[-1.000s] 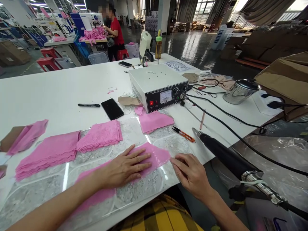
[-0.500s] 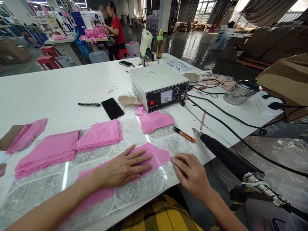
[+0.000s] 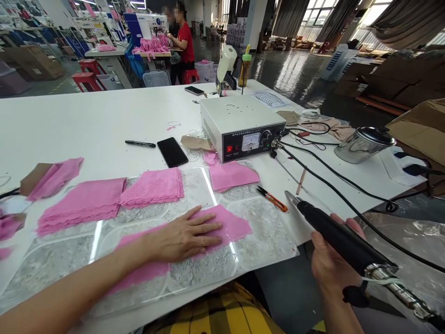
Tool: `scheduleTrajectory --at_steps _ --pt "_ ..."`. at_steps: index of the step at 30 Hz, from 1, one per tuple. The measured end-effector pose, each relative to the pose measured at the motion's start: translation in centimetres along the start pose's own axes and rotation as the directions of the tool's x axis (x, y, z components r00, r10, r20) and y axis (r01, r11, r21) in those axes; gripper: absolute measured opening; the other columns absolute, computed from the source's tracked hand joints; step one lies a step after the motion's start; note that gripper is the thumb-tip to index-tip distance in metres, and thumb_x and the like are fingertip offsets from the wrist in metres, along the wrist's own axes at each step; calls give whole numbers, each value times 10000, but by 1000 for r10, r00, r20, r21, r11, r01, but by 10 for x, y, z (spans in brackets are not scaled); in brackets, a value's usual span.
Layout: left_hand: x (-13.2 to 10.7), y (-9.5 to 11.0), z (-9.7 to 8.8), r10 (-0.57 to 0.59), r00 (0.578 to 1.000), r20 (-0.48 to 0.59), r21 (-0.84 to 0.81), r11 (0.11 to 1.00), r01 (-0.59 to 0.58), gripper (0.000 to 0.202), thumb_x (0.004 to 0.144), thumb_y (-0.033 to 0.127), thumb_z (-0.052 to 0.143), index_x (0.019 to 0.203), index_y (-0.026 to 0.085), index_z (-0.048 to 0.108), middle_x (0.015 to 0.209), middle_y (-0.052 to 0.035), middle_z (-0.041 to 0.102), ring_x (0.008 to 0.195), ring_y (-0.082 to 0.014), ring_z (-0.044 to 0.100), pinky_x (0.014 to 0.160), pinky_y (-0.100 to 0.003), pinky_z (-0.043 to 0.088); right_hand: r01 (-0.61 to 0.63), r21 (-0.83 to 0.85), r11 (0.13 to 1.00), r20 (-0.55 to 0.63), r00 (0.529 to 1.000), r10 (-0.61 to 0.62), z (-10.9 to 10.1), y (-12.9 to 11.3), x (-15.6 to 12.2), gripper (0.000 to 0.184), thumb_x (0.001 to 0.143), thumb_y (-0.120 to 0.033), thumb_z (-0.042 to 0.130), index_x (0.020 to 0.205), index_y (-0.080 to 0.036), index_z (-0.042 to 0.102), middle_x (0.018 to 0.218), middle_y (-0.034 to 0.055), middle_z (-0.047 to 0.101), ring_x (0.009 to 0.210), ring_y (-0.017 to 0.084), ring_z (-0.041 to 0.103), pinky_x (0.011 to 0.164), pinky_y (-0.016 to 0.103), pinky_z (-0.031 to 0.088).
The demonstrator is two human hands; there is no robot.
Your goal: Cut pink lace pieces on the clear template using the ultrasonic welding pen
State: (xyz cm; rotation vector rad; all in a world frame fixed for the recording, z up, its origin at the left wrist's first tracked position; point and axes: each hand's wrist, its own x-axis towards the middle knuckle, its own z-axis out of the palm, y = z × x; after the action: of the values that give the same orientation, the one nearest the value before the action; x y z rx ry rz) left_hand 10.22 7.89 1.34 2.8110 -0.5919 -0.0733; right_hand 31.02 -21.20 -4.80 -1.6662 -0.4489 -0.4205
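My left hand [image 3: 184,236] lies flat with fingers spread on a pink lace strip [image 3: 232,227], pressing it onto a clear plastic template sheet [image 3: 267,236] at the table's near edge. My right hand [image 3: 330,264] is off the table's right side, its fingers wrapped round the black handle of a corded hand tool [image 3: 337,236] whose metal tip points toward the table. The tool's cable runs to a white control box [image 3: 239,123] with a dial and red lights.
Stacks of pink lace pieces [image 3: 153,188] [image 3: 81,206] [image 3: 231,175] lie on the sheet. Orange snips [image 3: 273,199], a black phone [image 3: 172,151], a pen [image 3: 140,144] and a steel pot [image 3: 361,144] rest on the white table [image 3: 86,120]. A person in red [image 3: 184,41] works far behind.
My right hand left the lace's right end, moved right off the table and took hold of the black hand tool. My left hand stayed pressed on the lace.
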Motion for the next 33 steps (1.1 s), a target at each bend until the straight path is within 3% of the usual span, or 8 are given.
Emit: scheduleTrajectory --at_steps 3,6,10,14,17,19,25,33 --pt "0 2 -1 -15 1000 3 -5 1000 15 454 1001 290 505 1449 311 434 1558 0 340 1478 -232 229 1237 -491 17 77 229 970 -149 988 -43 26 -6 9 605 794 -268 710 1348 -232 469 1267 94 592 1203 291 576 1100 605 386" --pt "0 3 -1 -17 1000 -26 -35 999 16 476 999 283 510 1462 332 409 1551 6 349 1472 -219 247 1240 -481 37 145 293 945 -230 970 -77 44 -4 27 453 838 -261 620 1276 -236 507 1220 88 586 1211 305 557 1090 615 396" --pt "0 3 0 -17 999 -34 -66 998 14 497 998 279 513 1474 341 386 1550 6 349 1470 -212 251 1239 -479 29 112 361 926 -368 929 31 36 -6 55 236 884 -327 487 1089 -260 585 1100 73 593 1099 308 584 924 535 510" --pt "0 2 3 -13 999 -47 -76 997 9 507 991 277 525 1474 344 385 1549 6 348 1468 -215 261 1237 -488 18 -18 481 876 -225 964 143 12 -36 62 379 908 -413 306 956 -278 657 1045 80 574 862 267 579 658 450 471" --pt "0 2 4 -6 999 -48 -63 998 3 486 992 276 521 1463 325 411 1549 1 351 1472 -219 253 1235 -492 3 -191 489 851 28 979 204 9 -65 52 282 853 -398 390 801 -277 639 886 65 511 616 194 444 542 401 347" --pt "0 2 5 -11 999 -39 -57 998 9 467 994 278 515 1453 316 431 1550 2 349 1475 -218 247 1235 -486 -7 -232 503 833 108 973 206 15 -77 44 194 803 -365 429 776 -266 594 784 38 442 545 159 364 519 367 310" --pt "1 3 5 -15 999 -29 -37 999 14 435 997 294 509 1430 305 463 1553 2 343 1479 -205 239 1234 -469 -32 -155 431 889 167 982 90 36 -84 36 129 781 -303 342 782 -238 454 721 10 391 500 140 369 498 336 345" --pt "1 3 6 -14 999 -44 -71 997 11 412 999 302 506 1411 299 490 1548 -6 357 1476 -208 246 1232 -477 -23 -190 517 835 187 977 107 40 -81 38 94 709 -298 489 742 -231 547 681 16 465 481 137 413 470 347 360"
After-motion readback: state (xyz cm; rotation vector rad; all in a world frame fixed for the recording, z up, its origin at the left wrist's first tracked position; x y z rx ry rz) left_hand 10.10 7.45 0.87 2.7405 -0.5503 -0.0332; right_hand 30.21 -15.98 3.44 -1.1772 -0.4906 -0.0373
